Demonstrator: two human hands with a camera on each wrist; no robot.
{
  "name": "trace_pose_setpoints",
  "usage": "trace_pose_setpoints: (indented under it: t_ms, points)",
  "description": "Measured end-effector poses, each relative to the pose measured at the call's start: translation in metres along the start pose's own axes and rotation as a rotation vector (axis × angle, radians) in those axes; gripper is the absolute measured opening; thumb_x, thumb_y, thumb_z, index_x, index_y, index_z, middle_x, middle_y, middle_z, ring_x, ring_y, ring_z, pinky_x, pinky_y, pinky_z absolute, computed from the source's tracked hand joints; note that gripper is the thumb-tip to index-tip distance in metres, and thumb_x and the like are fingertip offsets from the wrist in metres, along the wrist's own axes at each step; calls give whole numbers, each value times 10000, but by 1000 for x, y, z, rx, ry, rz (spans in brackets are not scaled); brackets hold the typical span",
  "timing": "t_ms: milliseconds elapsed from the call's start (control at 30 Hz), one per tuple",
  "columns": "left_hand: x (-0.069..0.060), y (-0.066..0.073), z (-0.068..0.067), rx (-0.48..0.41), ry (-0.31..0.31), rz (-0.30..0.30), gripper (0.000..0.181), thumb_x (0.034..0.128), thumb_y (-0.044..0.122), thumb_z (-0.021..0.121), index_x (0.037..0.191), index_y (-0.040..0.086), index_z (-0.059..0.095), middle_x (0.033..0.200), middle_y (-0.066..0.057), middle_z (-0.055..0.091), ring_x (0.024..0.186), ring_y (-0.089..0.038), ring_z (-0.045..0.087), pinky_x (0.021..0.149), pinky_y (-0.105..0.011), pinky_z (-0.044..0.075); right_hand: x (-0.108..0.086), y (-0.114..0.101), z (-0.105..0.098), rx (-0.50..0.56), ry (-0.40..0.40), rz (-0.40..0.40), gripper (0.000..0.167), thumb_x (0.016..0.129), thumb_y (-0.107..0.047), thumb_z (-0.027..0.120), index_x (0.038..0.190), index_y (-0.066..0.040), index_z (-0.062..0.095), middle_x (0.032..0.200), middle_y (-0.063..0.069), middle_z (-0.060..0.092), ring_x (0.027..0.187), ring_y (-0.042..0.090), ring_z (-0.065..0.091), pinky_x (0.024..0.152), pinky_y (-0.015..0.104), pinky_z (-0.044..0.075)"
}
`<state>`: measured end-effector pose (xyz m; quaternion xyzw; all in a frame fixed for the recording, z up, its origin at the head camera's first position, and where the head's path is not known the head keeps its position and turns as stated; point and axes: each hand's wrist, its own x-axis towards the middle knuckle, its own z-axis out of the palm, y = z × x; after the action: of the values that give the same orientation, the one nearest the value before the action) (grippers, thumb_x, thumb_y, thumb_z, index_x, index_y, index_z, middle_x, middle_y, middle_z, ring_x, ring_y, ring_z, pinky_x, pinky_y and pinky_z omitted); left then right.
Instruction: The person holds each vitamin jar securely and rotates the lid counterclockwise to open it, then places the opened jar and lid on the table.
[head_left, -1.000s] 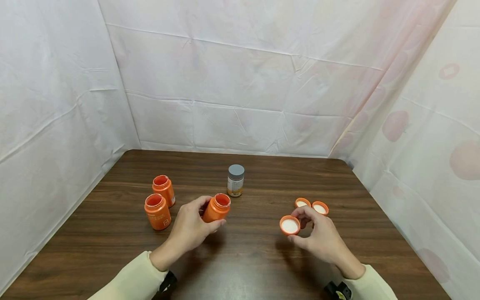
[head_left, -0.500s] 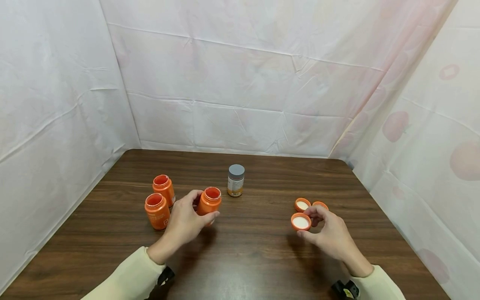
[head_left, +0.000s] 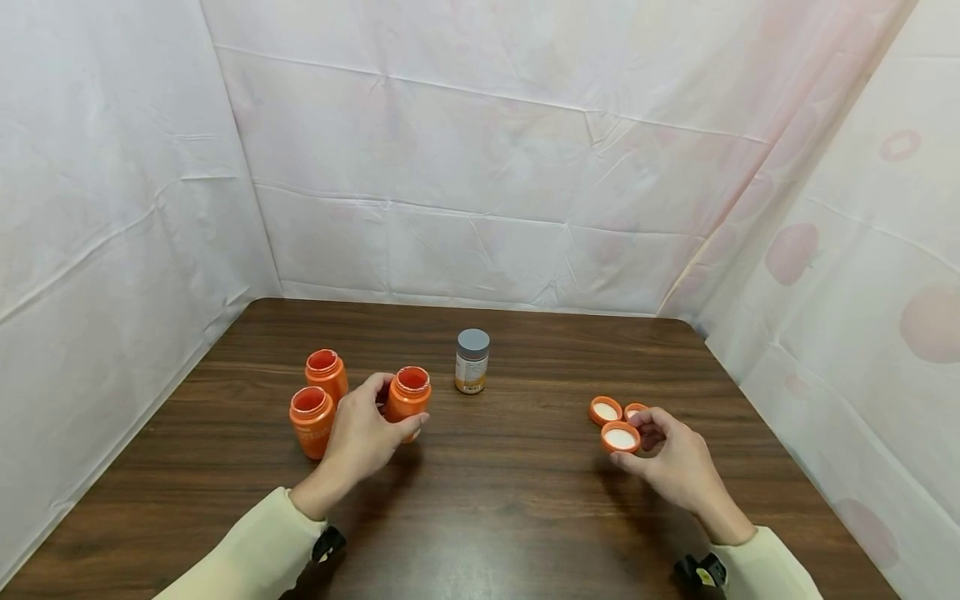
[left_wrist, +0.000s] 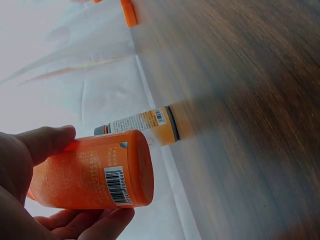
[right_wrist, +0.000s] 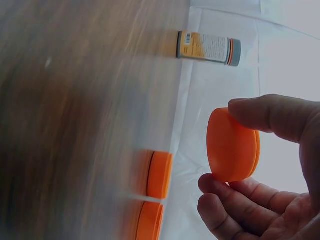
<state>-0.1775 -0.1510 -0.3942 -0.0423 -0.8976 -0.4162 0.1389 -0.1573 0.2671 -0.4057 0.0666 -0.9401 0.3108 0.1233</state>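
Observation:
My left hand [head_left: 362, 437] grips an open-topped orange bottle [head_left: 408, 402] between thumb and fingers. In the left wrist view the bottle's base, near a barcode label [left_wrist: 117, 185], hangs above the table. My right hand [head_left: 681, 462] pinches an orange screw cap [head_left: 620, 437], its white inside facing up. A gap shows between this cap and the tabletop in the right wrist view. Two more orange caps, a left one [head_left: 605, 410] and a partly hidden right one [head_left: 635, 411], lie just beyond the right hand. Left of the left hand stand two uncapped orange bottles, a nearer one [head_left: 312, 423] and a farther one [head_left: 326, 375].
A small jar [head_left: 472, 362] with a grey lid stands upright near the back middle of the brown wooden table [head_left: 495, 525]. Pale cloth sheets [head_left: 465, 150] hang behind the table and along both sides.
My left hand has moved left with the orange bottle, nearer the two standing ones. My right hand has carried its cap right, close to the two lying caps.

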Motion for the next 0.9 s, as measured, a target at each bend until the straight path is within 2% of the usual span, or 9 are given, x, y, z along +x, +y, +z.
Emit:
trace_pose_setpoints:
  t_ms: [333,667,900]
  points:
    - [2,-2,-2,-12,22,-2,632,773,210,921,1277,29,584,1173,-147,696,1020,-281,662,884,-471,537,2,17,-6,-75,-28,99,493,747,-329,926,1085,-81,667,1004,56,715,883,225,649,746,378,490]
    - [6,-4,-5,-6,39,-28,645,782,215,914,1292,23,570,1191,-168,684,1043,-313,648,907,-494,518,6,33,-13,-123,-69,168,558,761,-401,906,1116,-36,678,927,45,681,829,198,611,696,367,458]
    - [9,-7,-5,-4,41,-41,639,794,207,905,1300,19,563,1195,-172,679,1055,-317,645,919,-498,510,6,41,-14,-151,-100,199,505,757,-360,908,1089,-46,691,892,32,675,782,178,589,677,363,444]
